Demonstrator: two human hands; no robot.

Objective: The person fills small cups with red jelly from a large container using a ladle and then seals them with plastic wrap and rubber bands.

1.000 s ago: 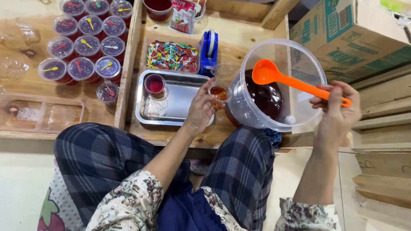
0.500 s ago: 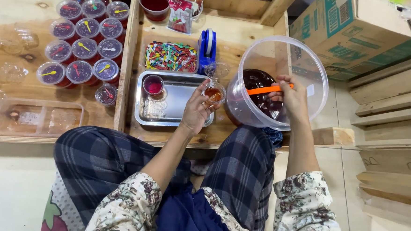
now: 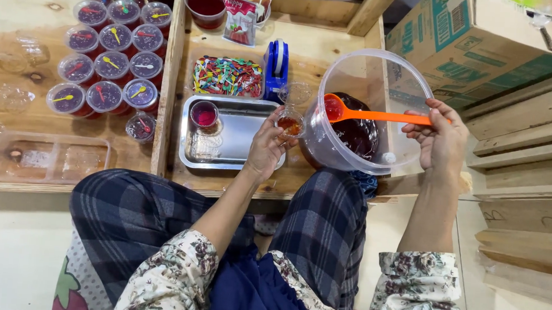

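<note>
Left hand (image 3: 267, 149): closed around a small clear cup (image 3: 289, 122), pinched at the wall near the rim, held at the right edge of the metal tray (image 3: 241, 156), touching the bucket's wall.
Right hand (image 3: 442, 137): wrapped on the far end of the orange ladle (image 3: 379, 116), handle level across the bucket mouth.
Ladle bowl: inside the clear plastic bucket (image 3: 412, 77), just above the dark red liquid (image 3: 358, 131), near the cup.
Bucket: tilted toward the cup, near the front edge of the wooden platform (image 3: 306, 56).
Cup handling: likely light, thin-walled, easily crushed, slippery if wet; best gripped gently at mid-wall, kept upright.
Ladle handling: stiff, light; prone to drip when loaded; end grip gives reach, less control.
Tray: 1 filled cup (image 3: 204, 114) at its back left corner.
Left section: lidded cups (image 3: 112, 66) with small spoons, in rows.
</note>
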